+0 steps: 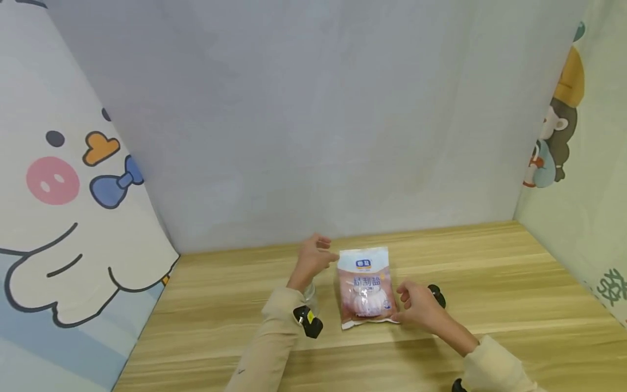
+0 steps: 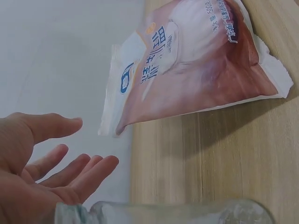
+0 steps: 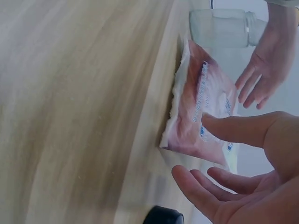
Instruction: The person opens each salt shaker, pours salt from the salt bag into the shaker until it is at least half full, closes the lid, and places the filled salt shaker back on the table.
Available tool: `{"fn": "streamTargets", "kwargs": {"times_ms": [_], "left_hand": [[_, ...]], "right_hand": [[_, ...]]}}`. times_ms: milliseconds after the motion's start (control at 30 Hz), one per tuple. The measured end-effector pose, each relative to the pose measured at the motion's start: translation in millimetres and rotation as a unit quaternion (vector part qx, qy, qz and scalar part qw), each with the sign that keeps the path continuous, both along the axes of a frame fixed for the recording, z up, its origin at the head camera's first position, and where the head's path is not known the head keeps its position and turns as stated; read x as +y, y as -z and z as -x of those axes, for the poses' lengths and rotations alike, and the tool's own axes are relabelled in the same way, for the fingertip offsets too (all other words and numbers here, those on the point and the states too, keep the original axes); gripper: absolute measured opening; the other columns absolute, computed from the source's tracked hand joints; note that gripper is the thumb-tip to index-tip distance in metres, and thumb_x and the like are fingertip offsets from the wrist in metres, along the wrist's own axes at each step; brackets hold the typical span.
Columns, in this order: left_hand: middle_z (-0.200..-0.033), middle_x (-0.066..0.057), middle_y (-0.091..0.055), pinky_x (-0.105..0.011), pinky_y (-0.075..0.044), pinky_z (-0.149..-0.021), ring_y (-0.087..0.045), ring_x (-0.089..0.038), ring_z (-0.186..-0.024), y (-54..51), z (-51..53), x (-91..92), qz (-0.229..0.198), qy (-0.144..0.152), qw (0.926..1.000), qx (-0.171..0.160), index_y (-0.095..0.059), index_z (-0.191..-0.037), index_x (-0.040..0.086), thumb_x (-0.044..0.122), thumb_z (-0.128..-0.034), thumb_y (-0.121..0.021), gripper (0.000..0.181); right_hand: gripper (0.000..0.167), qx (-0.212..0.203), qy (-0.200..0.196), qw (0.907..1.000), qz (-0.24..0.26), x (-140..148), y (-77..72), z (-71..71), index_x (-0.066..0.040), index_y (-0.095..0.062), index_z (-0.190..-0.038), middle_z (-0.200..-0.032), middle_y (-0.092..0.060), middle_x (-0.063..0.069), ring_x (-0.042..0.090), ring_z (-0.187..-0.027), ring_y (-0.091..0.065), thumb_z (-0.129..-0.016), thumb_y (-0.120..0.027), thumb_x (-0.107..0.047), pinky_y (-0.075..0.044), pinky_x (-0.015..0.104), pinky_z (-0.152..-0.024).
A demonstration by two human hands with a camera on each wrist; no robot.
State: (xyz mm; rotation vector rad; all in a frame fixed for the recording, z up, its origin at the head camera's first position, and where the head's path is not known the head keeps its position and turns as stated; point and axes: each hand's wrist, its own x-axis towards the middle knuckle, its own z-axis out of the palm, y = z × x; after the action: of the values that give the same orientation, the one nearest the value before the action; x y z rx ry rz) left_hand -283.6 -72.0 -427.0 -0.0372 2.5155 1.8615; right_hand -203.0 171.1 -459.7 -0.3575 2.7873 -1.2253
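Note:
A pink and white bag of salt (image 1: 364, 288) stands or lies on the wooden table between my hands; I cannot tell how far it leans. Beside its upper left corner is my left hand (image 1: 313, 260), thumb and fingers apart and holding nothing in the left wrist view. My right hand (image 1: 420, 306) is by the lower right corner, its thumb (image 3: 233, 128) in front of the bag and its fingers loosely bent. Whether it touches the bag is unclear. A clear glass bottle (image 3: 219, 28), mostly hidden by my left arm in the head view, stands left of the bag.
A black round object (image 3: 163, 217), perhaps a lid, is on the table near my right hand. A grey cloth wall (image 1: 313, 120) rises behind the wooden table (image 1: 220, 305). Cartoon-printed panels flank it left (image 1: 73, 228) and right (image 1: 578, 218).

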Motion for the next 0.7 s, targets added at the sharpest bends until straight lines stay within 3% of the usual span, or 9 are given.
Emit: {"fn": "streamTargets", "kwargs": {"times_ms": [267, 400, 700], "left_hand": [[-0.116, -0.026, -0.055, -0.031, -0.057, -0.059, -0.059, -0.030, -0.086, 5.9, 2.8, 19.2, 0.009, -0.001, 0.9998, -0.017, -0.056, -0.111, -0.005, -0.019, -0.0687, -0.058, 0.044], [-0.115, -0.025, -0.057, -0.028, -0.056, -0.054, -0.058, -0.032, -0.091, 8.8, 3.3, 26.7, 0.020, -0.006, 0.9997, -0.014, -0.056, -0.111, -0.005, -0.019, -0.0674, -0.050, 0.046], [-0.088, -0.016, -0.057, -0.021, -0.048, -0.043, -0.055, -0.021, -0.069, 12.5, 7.9, 35.1, 0.044, 0.013, 0.9981, -0.041, -0.064, -0.094, -0.005, -0.016, -0.0725, -0.041, 0.034]], "right_hand": [[0.047, -0.009, 0.011, 0.9997, 0.021, -10, 19.4, 3.2, 0.013, -0.055, -0.099, -0.077, -0.064, 0.008, 0.019, -0.071, -0.061, -0.061, -0.081, 0.004, -0.054, 0.030, -0.061], [0.041, 0.012, 0.021, 0.9996, 0.016, -14, 24.5, 7.7, 0.010, -0.059, -0.094, -0.072, -0.062, 0.006, 0.017, -0.068, -0.058, -0.058, -0.079, 0.006, -0.051, 0.027, -0.057], [0.028, 0.035, 0.038, 0.9986, 0.010, -15, 29.7, 12.0, 0.000, -0.060, -0.075, -0.063, -0.054, 0.002, 0.013, -0.062, -0.048, -0.053, -0.072, 0.010, -0.043, 0.022, -0.051]]}}
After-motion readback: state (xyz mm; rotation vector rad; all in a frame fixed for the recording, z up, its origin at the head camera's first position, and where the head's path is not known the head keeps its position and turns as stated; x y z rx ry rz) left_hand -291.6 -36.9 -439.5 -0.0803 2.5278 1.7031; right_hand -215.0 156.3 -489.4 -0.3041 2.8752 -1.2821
